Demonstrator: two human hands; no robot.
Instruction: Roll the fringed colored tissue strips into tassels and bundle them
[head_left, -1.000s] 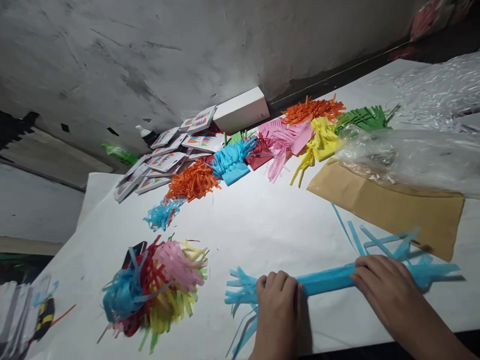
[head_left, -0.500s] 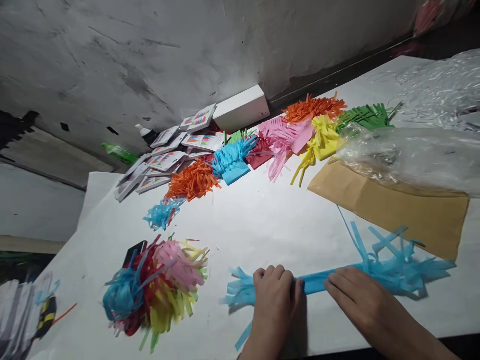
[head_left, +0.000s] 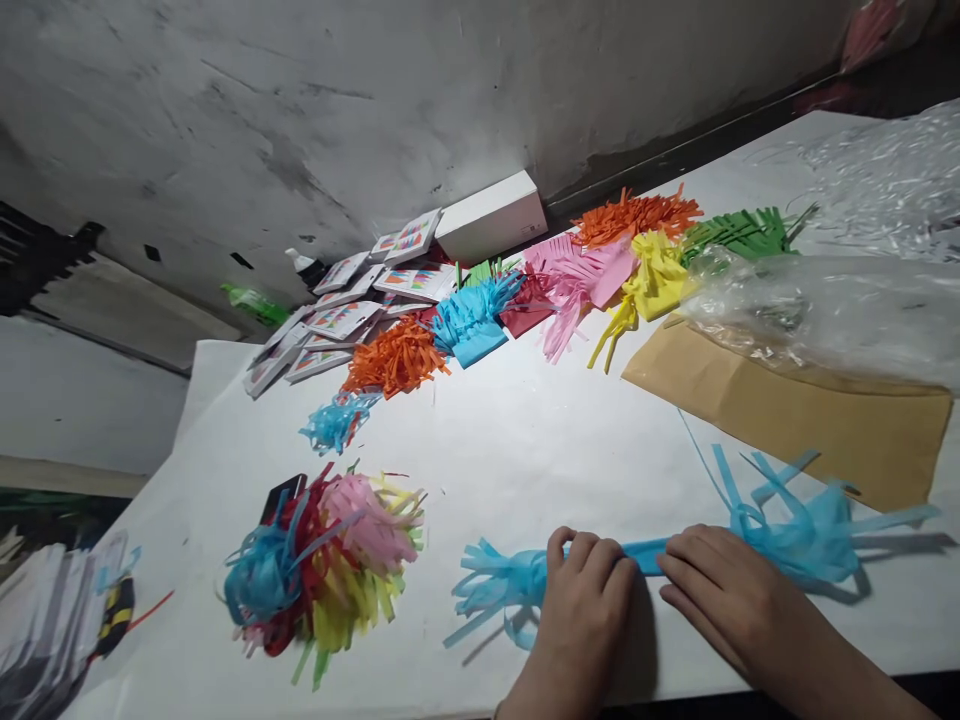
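A strip of blue tissue paper (head_left: 643, 556) with fringed ends lies across the white table near its front edge. My left hand (head_left: 589, 600) is closed over the strip's left part, and the left fringe (head_left: 499, 577) spreads out beyond it. To the right, my right hand (head_left: 731, 585) has its fingers bent together on the strip, their tips hidden underneath. A short flat stretch of blue shows between the two hands. Past my right hand the loose blue fringe (head_left: 814, 530) fans out, some strands standing up.
A pile of mixed-colour fringed tissue (head_left: 322, 580) lies at left, partly over a black object. Along the back are printed packets (head_left: 345, 318), a white box (head_left: 491, 215), fringed bundles such as the yellow one (head_left: 656, 275), and clear plastic (head_left: 832, 310) on a brown envelope (head_left: 795, 410).
My left hand has slid right along the blue strip, closer to my right hand, leaving more of the left fringe showing. My right hand has barely moved.
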